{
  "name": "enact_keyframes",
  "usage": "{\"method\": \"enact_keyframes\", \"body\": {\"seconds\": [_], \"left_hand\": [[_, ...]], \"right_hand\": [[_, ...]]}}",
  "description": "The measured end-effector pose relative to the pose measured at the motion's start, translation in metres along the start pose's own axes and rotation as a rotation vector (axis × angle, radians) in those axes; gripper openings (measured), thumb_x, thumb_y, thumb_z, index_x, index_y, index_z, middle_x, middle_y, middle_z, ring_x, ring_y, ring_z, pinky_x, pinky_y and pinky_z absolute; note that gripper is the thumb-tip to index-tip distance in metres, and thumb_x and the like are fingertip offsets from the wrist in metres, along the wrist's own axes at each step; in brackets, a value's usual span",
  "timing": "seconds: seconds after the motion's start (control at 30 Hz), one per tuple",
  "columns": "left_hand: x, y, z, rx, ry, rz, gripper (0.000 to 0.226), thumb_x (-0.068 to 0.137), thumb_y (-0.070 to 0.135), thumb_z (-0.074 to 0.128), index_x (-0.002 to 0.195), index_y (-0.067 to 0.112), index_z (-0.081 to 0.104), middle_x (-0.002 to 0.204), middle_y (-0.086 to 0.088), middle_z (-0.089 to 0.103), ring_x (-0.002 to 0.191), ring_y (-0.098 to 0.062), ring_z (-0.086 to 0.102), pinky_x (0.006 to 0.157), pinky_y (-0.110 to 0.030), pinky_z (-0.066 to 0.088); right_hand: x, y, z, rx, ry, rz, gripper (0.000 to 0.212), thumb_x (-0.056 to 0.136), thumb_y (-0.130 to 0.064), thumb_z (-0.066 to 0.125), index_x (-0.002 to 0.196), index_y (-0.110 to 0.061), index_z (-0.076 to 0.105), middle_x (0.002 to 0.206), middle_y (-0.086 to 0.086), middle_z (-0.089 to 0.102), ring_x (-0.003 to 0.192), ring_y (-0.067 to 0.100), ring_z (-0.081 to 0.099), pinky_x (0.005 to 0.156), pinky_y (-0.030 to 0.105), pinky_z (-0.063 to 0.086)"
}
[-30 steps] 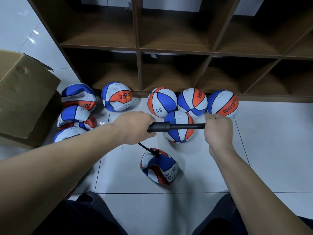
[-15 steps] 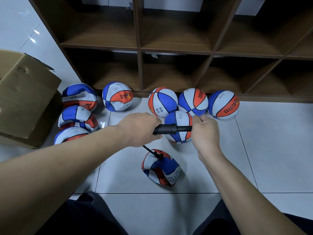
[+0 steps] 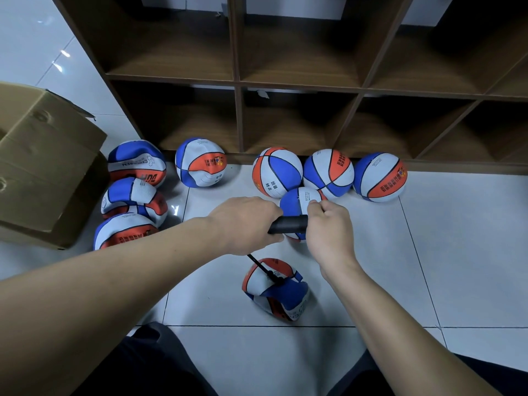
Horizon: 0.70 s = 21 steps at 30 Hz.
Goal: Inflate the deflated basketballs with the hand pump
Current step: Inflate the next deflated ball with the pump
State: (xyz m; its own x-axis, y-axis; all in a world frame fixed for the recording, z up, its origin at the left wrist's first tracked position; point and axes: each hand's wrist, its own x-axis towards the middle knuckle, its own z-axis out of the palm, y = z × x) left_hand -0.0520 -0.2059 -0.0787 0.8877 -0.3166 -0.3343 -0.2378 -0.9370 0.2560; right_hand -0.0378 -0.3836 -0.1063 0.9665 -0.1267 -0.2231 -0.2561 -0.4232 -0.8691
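Observation:
A black hand pump (image 3: 288,224) is held level above the floor. My left hand (image 3: 245,221) grips its barrel. My right hand (image 3: 328,230) grips the handle, which is pushed in against the barrel end. A thin black hose (image 3: 264,268) runs down from the pump into a crumpled red, white and blue basketball (image 3: 275,290) on the tiles below. Round balls of the same colours lie behind the pump (image 3: 298,201) and along the shelf base (image 3: 277,171) (image 3: 328,172) (image 3: 380,177). Softer, dented balls lie at the left (image 3: 200,162) (image 3: 137,162) (image 3: 133,197) (image 3: 123,230).
A wooden cubby shelf (image 3: 297,90) stands along the back with open compartments. A cardboard box (image 3: 43,164) sits at the left on the floor. White floor tiles (image 3: 457,252) stretch to the right. My dark trouser legs are at the bottom edge.
My right hand has pushed the pump handle leftward into the barrel, so the exposed rod is gone. The left hand stayed in place on the barrel.

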Motion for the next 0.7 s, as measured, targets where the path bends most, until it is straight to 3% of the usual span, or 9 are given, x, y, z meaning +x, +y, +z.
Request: {"method": "enact_keyframes", "body": {"seconds": [0.27,0.5,0.7], "left_hand": [[0.004,-0.001,0.002,-0.008,0.003,0.009,0.024,0.102,0.053,0.058,0.094,0.030,0.057,0.077,0.009,0.055,0.074,-0.013,0.053,0.060,-0.033,0.036],[0.004,-0.005,0.002,-0.043,0.011,0.017,0.023,0.101,0.051,0.061,0.090,0.032,0.055,0.077,0.010,0.055,0.073,-0.010,0.052,0.059,-0.031,0.034],[0.003,-0.034,-0.006,0.003,-0.019,-0.055,0.023,0.098,0.051,0.065,0.088,0.031,0.058,0.081,0.007,0.060,0.076,-0.016,0.057,0.055,-0.030,0.033]], "right_hand": [[0.003,0.002,-0.002,-0.019,0.002,0.000,0.044,0.108,-0.020,0.051,0.066,-0.013,0.036,0.060,-0.002,0.035,0.052,0.015,0.033,0.046,0.021,0.032],[0.014,0.008,-0.016,-0.031,0.013,0.020,0.041,0.103,-0.024,0.052,0.066,-0.012,0.041,0.059,0.000,0.040,0.060,0.024,0.037,0.056,0.033,0.034],[0.037,0.017,-0.055,0.043,0.111,0.148,0.044,0.099,-0.019,0.053,0.061,-0.021,0.030,0.049,-0.010,0.027,0.060,0.024,0.027,0.056,0.034,0.023]]}}
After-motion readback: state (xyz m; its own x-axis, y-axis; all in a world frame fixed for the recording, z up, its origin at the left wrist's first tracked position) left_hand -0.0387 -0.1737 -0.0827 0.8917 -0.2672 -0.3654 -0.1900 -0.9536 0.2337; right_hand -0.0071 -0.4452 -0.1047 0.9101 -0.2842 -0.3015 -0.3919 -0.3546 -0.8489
